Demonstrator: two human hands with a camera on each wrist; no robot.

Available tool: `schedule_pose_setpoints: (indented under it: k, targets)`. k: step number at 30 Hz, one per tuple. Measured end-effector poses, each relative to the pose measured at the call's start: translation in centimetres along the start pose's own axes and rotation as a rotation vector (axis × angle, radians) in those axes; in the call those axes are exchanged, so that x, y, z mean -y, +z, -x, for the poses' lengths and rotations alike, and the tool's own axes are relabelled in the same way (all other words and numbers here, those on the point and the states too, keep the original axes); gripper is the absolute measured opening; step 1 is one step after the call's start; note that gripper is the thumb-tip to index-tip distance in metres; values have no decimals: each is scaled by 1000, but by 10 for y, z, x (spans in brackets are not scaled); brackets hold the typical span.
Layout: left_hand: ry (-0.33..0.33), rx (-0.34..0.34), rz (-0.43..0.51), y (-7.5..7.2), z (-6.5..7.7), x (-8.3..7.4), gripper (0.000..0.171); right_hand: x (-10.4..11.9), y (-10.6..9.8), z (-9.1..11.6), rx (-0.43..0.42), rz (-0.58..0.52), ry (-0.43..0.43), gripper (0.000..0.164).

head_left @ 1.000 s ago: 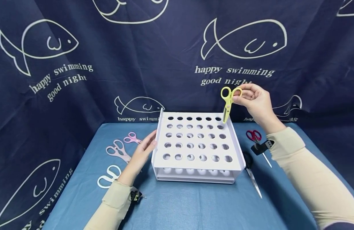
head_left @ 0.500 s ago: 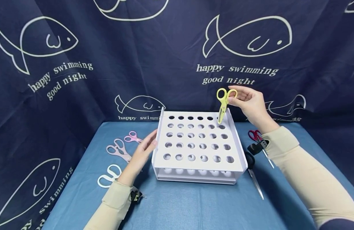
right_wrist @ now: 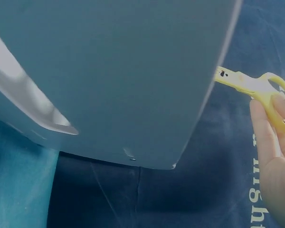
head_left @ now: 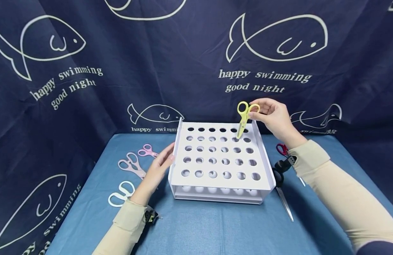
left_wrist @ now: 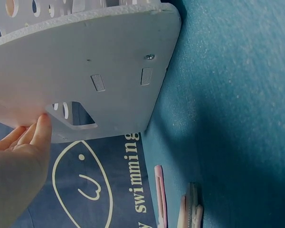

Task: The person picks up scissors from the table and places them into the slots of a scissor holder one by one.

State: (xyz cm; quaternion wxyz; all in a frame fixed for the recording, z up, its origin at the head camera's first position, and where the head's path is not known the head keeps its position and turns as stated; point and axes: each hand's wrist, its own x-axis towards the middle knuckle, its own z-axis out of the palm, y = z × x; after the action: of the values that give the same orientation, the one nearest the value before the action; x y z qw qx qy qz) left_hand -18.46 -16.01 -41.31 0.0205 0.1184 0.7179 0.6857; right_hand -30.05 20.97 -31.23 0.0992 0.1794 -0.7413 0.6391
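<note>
A white rack [head_left: 206,181] with rows of round holes stands on the blue cloth. My right hand [head_left: 275,118] pinches one handle loop of the yellow scissors [head_left: 244,115] between thumb and fingers. Those scissors point down, slightly tilted, their tips at a hole in the second row from the back, near the right; whether the tips are inside it I cannot tell. In the right wrist view the side panel [right_wrist: 133,85] hides the blade ends. My left hand [head_left: 156,171] rests extended fingers against the rack's left side panel [left_wrist: 118,42].
Pink scissors [head_left: 147,150], pale pink scissors [head_left: 132,164] and white-handled scissors [head_left: 121,194] lie left of the rack, partly behind my left arm. Black-handled scissors [head_left: 284,203] and red-handled scissors [head_left: 281,149] lie on the right. A dark fish-print curtain [head_left: 196,63] hangs behind.
My right hand has carried the yellow scissors left and slightly down, from the rack's back right corner to a hole further in. The left hand has stayed against the rack.
</note>
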Motion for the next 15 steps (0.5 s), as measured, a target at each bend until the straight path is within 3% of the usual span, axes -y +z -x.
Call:
schedule_pose_setpoints:
  k: [8, 15]
  targets:
    - [-3, -2, -3, 0, 0, 0, 53, -6, 1, 2, 32, 103, 33, 35]
    - [-4, -2, -4, -1, 0, 1, 53, -10, 1, 1, 64, 76, 81, 32]
